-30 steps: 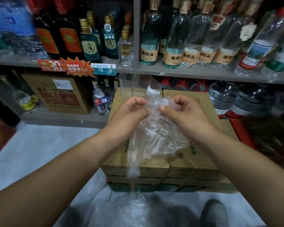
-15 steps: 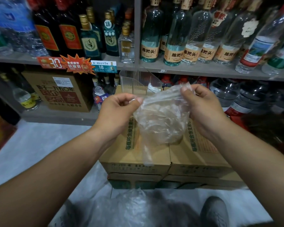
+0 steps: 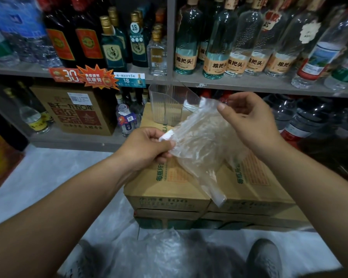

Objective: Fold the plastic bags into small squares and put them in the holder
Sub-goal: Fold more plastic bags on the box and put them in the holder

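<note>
A crumpled clear plastic bag (image 3: 201,145) hangs in the air above the cardboard cartons. My left hand (image 3: 147,148) pinches its lower left corner between thumb and fingers. My right hand (image 3: 247,121) pinches the bag's upper edge near the top right, fingers curled. One tail of the bag droops down to the carton's front edge. Behind the bag, a clear plastic holder (image 3: 169,105) stands on the far end of the cartons, partly hidden by the bag. More clear bags (image 3: 161,251) lie in a heap on my lap at the bottom.
Stacked cardboard cartons (image 3: 169,189) sit in front of me on the pale floor. Grey shelves (image 3: 249,83) behind them hold many glass bottles, a brown box (image 3: 74,111) and price tags. A grey shoe (image 3: 263,257) shows at bottom right.
My hands have moved apart, spreading the bag wider. The left hand dropped lower and the right hand rose, so the bag now stretches slantwise between them.
</note>
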`<state>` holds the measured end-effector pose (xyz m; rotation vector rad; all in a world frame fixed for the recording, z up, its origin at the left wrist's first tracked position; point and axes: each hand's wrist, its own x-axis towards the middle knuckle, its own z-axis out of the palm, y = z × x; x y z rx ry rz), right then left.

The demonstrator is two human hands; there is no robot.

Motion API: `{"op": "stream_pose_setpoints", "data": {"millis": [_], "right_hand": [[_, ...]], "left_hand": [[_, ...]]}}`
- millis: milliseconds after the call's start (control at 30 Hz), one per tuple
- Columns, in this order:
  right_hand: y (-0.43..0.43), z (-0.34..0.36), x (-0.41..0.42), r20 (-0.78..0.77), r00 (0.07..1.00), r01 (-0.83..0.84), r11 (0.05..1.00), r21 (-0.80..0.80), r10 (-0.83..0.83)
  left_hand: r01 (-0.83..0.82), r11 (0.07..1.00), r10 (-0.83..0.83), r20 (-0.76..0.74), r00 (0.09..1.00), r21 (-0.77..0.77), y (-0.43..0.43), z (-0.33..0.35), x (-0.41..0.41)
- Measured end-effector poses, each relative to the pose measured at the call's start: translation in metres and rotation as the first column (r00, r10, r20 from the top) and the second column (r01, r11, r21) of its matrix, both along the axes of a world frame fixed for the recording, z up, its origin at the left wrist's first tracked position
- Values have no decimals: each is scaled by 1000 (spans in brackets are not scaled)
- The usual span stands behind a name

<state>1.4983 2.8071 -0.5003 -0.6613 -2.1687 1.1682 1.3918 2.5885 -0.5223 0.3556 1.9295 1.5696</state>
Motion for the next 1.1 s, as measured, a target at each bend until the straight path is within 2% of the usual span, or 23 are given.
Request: {"op": "stream_pose_setpoints", "data": {"millis": [100, 167, 233, 300, 400, 500, 567, 733, 833, 867, 1000, 1100], "right_hand": [[-6, -1, 15, 8, 1000, -29, 991, 128, 28], [-10, -2, 27, 134, 976, -183, 980, 79, 171], [-13, -10, 38, 388, 837, -407, 913, -30, 386], [-16, -26, 47, 550, 691, -495, 862, -112, 469], [-23, -49, 55, 565, 662, -482, 857, -181, 492], [-30, -61, 57, 587, 663, -558, 829, -27, 465], [-27, -60, 60, 578, 672, -559, 829, -12, 462], [-1, -43, 68, 531, 695, -435, 871, -229, 486], [14, -35, 71, 542, 683, -321, 867, -381, 490], [19, -34, 71, 574, 666, -309, 877, -369, 476], [26, -36, 68, 722, 605, -340, 929, -149, 337], [27, -32, 65, 696, 628, -330, 929, -168, 349]], "left_hand": [[-59, 998, 58, -21, 998, -16, -5, -6, -6], [-87, 996, 86, -16, 996, -17, -8, -9, -8], [-107, 994, 107, -8, 994, -21, -11, -11, -9], [-124, 992, 124, -4, 992, -30, -14, -14, -10], [-142, 989, 142, 1, 990, -26, -18, -17, -11], [-146, 989, 146, 15, 989, -25, -22, -21, -13], [-144, 989, 144, 19, 989, -30, -24, -22, -14], [-170, 983, 170, -1, 985, -75, -33, -23, -17], [-174, 969, 156, -109, 982, -174, -39, -25, -17], [-169, 961, 139, -150, 979, -217, -41, -27, -17], [-72, 906, -35, -244, 969, -416, -48, -35, -16], [1, 847, -162, -256, 953, -532, -48, -34, -15]]}}
